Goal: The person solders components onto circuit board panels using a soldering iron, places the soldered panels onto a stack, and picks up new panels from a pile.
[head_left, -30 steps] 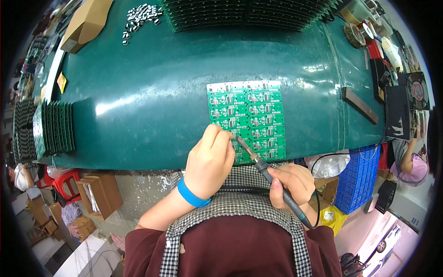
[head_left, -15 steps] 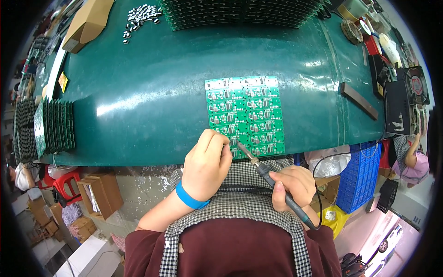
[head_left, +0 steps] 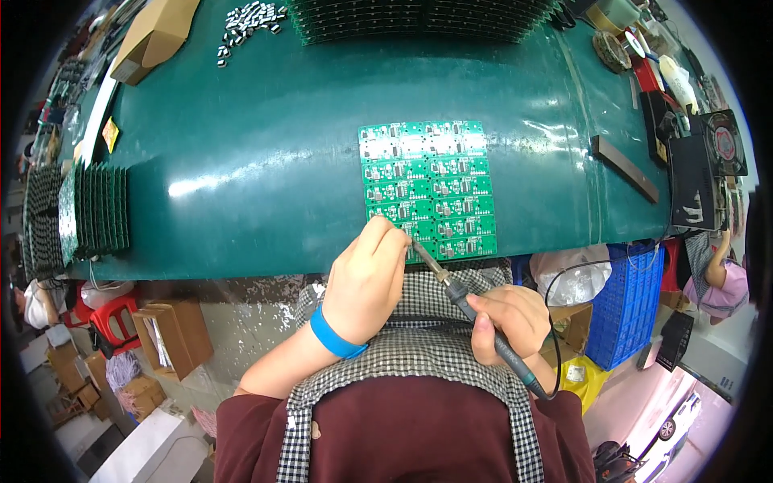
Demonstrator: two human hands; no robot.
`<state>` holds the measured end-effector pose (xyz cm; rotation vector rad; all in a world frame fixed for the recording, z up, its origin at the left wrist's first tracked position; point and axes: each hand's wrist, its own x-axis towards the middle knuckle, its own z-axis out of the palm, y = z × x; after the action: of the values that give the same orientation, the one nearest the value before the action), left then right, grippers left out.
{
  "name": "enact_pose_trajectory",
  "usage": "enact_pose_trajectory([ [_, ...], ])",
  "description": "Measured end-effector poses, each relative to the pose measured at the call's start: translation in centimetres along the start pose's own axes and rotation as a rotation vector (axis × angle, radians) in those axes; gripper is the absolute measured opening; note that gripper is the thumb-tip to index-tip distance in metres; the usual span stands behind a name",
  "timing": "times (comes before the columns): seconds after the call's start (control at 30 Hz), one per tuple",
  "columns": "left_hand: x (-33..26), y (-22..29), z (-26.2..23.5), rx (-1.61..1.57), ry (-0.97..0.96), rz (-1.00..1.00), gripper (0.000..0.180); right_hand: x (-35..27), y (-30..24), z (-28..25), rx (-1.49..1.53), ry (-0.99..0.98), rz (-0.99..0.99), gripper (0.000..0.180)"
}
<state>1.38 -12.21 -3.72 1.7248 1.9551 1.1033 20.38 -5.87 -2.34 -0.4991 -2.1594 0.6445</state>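
Note:
A green panel of circuit boards (head_left: pixel 427 189), set with small parts in two columns, lies flat near the front edge of the table. My right hand (head_left: pixel 511 324) grips a soldering iron (head_left: pixel 493 336) by its dark handle, and the metal tip points at the panel's lower part. Close to that tip, my left hand (head_left: pixel 366 274), with a blue band on its wrist, is pinched over the lower left of the panel. Its fingertips hide whatever they may hold.
Stacked circuit boards stand at the back (head_left: pixel 419 20) and at the left (head_left: pixel 105 209). Small loose components (head_left: pixel 251 20) lie beside a cardboard box (head_left: pixel 157 36). A dark bar (head_left: pixel 625 169) and a black fan unit (head_left: pixel 699 181) are on the right. The iron's cable (head_left: pixel 550 322) loops beside my right hand.
My left hand has shifted slightly right, its fingertips higher up on the panel. The soldering iron's tip has moved a little up and left. The whole view has shifted slightly.

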Motion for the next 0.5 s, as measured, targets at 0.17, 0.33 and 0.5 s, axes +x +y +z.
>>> enact_pose_trajectory([
  [0.17,-0.6,0.4,-0.7,0.043,0.037,-0.036,0.014,-0.7,-0.2,-0.6,-0.036,0.078,-0.022,0.013],
  [0.33,-1.1,0.5,-0.5,-0.016,0.020,-0.083,0.015,-0.9,-0.2,-0.2,-0.013,0.060,-0.035,0.013],
  [0.5,-1.3,0.4,-0.3,-0.012,0.024,-0.041,0.014,-0.8,-0.3,-0.2,-0.020,0.028,-0.014,0.012],
])
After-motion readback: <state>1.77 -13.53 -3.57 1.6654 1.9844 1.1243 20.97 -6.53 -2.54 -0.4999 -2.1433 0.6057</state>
